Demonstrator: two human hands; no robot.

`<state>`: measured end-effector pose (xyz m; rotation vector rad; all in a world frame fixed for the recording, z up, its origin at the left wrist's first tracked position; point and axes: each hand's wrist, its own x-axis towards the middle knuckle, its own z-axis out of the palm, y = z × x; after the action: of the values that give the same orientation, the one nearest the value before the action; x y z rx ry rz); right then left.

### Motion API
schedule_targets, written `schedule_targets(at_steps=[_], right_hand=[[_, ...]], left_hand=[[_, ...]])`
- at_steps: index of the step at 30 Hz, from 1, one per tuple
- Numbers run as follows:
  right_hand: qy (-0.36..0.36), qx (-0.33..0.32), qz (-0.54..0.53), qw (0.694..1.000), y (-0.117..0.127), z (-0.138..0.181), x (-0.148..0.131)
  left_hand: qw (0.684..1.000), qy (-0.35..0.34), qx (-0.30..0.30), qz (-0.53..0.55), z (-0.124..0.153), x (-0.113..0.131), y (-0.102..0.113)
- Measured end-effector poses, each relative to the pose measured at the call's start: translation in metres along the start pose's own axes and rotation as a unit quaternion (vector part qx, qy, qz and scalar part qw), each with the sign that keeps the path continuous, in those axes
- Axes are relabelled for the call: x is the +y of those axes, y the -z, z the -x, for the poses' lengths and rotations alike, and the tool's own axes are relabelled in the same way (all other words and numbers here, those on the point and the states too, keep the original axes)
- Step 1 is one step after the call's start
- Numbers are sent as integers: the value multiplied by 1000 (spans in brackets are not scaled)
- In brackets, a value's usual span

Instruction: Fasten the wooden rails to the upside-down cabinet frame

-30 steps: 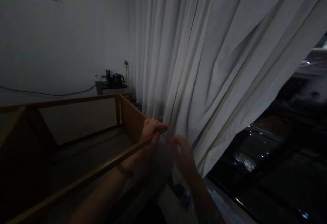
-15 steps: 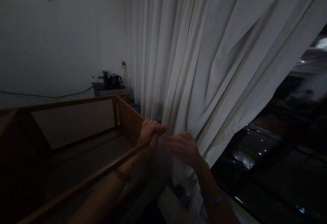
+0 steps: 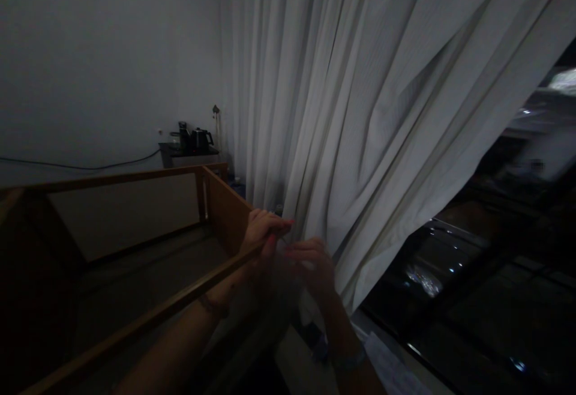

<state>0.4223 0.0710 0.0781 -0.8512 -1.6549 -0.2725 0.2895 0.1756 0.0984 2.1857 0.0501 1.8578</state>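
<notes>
A wooden frame [image 3: 171, 296] of open, box-like furniture runs from the lower left up to my hands. My left hand [image 3: 265, 230] wraps around the frame's corner, fingers over the top and thumb beneath. Close by on the right, my right hand [image 3: 312, 263] is closed, its fingertips pinching a small thin rod [image 3: 284, 241] that points at the corner. Dim light and blur hide the rod's exact kind. Whether its tip touches the wood, I cannot tell.
A white curtain [image 3: 324, 113] hangs right behind my hands. Dark window glass [image 3: 432, 299] lies to the right. At the back, a small cabinet [image 3: 191, 159] carries a black kettle [image 3: 200, 140]. A cable [image 3: 90, 168] runs along the wall.
My right hand has turned and its forearm has swung left and more upright, with the thin rod still at the fingertips. My left hand keeps its hold on the frame's corner.
</notes>
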Motion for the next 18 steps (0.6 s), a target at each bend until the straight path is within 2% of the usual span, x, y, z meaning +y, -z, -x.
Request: schedule_targets(at_steps=[5, 11, 14, 18], right_hand=[[-56, 74, -29, 995, -17, 8, -6], [-124, 126, -51, 983, -31, 11, -18], [-122, 124, -45, 984, -32, 12, -20], [-112, 72, -35, 990, -24, 15, -17]], left_hand=[[1000, -8, -13, 1, -2, 0, 1], [1000, -17, -18, -2, 0, -2, 1], [1000, -2, -10, -11, 2, -4, 0], [1000, 6, -19, -19, 4, -5, 1]])
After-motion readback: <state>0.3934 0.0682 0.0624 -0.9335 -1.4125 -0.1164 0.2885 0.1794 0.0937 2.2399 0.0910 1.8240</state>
